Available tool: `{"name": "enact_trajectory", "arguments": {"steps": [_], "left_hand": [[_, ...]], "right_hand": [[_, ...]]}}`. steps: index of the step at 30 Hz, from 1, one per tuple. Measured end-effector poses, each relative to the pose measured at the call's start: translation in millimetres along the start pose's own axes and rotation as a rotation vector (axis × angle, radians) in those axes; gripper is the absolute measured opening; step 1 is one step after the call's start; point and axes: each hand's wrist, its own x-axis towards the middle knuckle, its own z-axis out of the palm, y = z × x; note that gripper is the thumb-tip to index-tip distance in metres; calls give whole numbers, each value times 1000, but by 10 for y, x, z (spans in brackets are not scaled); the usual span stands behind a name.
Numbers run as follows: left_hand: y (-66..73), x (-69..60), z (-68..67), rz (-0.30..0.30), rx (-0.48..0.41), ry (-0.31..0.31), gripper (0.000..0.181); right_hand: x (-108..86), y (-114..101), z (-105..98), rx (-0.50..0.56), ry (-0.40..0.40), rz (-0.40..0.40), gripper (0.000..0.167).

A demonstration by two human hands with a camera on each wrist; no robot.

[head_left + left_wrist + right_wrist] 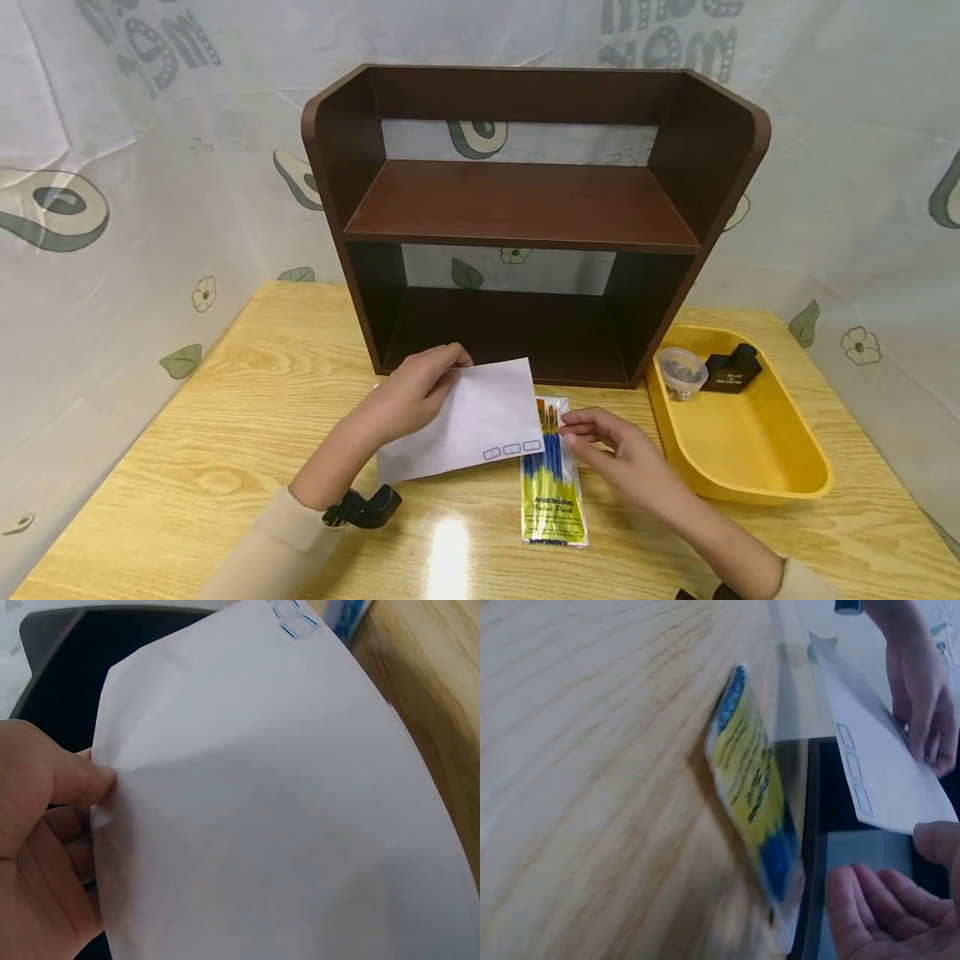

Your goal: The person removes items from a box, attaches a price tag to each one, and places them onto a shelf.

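My left hand [412, 392] pinches the upper edge of a sheet of white paper [483, 417], thumb on the near face. Three small outlined boxes are printed along one corner of the paper. Partly beneath that corner, a clear pack of artist brushes [553, 504] with blue handles and a yellow label lies on the table. My right hand [626, 458] hovers by the pack's right edge, fingers loosely bent and holding nothing. In the right wrist view its thumb [937, 841] is close to the paper's corner; whether they touch, I cannot tell.
A dark brown two-tier shelf [521, 204] stands at the back of the wooden table [285, 358]. At the right is a yellow tray [750, 446] containing a clear round tub [681, 371] and a black box [731, 375]. Patterned cloth hangs behind.
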Motion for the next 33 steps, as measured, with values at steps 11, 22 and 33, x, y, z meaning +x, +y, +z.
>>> {"name": "enact_trajectory", "arguments": {"steps": [11,22,33], "left_hand": [[209,121,101,75,116,151,18],[385,2,243,322,-61,220,10],[231,27,740,-96,-787,-144,42]], "right_hand": [[156,-108,99,65,69,27,14],[247,-181,-175,190,216,172,26],[339,-357,-315,246,234,151,32]]}}
